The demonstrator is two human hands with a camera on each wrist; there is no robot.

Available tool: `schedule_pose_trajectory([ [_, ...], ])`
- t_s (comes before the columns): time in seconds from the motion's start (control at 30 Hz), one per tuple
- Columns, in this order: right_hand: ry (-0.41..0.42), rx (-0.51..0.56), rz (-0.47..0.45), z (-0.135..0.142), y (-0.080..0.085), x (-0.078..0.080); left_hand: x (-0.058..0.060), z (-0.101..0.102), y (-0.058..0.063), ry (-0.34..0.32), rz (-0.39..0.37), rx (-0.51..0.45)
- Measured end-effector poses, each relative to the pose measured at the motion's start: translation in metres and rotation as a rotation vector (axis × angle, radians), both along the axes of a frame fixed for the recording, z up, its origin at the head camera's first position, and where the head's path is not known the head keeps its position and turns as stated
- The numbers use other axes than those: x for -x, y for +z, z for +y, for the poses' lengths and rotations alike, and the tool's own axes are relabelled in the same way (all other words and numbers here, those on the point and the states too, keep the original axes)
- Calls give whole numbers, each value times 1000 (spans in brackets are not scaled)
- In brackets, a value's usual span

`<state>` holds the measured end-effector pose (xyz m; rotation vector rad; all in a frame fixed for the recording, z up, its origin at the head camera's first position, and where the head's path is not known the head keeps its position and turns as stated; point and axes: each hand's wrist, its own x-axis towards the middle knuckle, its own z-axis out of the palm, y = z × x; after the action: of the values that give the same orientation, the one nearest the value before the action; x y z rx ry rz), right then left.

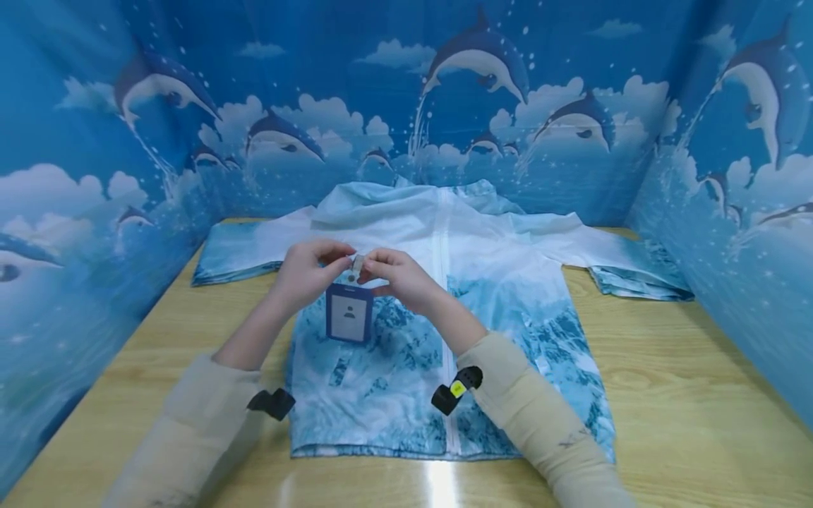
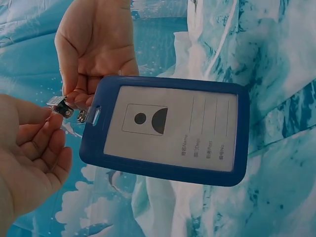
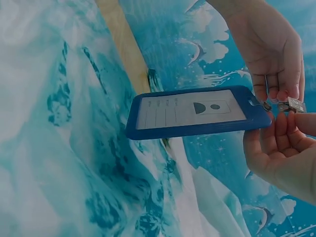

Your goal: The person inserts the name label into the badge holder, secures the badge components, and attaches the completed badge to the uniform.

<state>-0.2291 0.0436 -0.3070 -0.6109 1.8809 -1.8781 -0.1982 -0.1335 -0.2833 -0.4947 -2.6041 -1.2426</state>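
Note:
A blue-framed badge holder (image 1: 349,313) with a white card hangs upright above the jacket (image 1: 406,395), from a small metal clip (image 2: 61,104) with a clear strap. My left hand (image 1: 309,274) pinches the clip from the left between thumb and fingers. From the right, my right hand (image 1: 406,279) pinches the same clip. In the right wrist view the clip (image 3: 292,104) sits between the fingertips of both hands, partly hidden by them. The light blue and white jacket lies spread out with a white zip (image 1: 442,247) down its front.
The jacket's sleeves (image 1: 238,247) stretch out to both sides on the wooden table (image 1: 686,395). Blue curtains (image 1: 394,92) printed with dolphins and clouds stand at the back and sides. Small black devices (image 1: 272,403) are strapped at both wrists.

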Motion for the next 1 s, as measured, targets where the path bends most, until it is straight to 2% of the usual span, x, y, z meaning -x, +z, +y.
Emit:
schedule_pose_trajectory([
  [0.2, -36, -58, -60, -1, -9, 12, 15, 0, -14, -9, -145, -80],
  [0.37, -55, -73, -105, 2, -14, 28, 32, 5, -22, 24, -262, -187],
  [0.7, -81, -149, -111, 9, -26, 61, 68, 21, -38, 151, -320, -318],
  [0.87, -179, -223, -95, 9, -30, 74, 81, 23, -46, 209, -325, -347],
  [1.0, -288, -260, -102, 12, -33, 85, 91, 21, -50, 257, -368, -377],
])
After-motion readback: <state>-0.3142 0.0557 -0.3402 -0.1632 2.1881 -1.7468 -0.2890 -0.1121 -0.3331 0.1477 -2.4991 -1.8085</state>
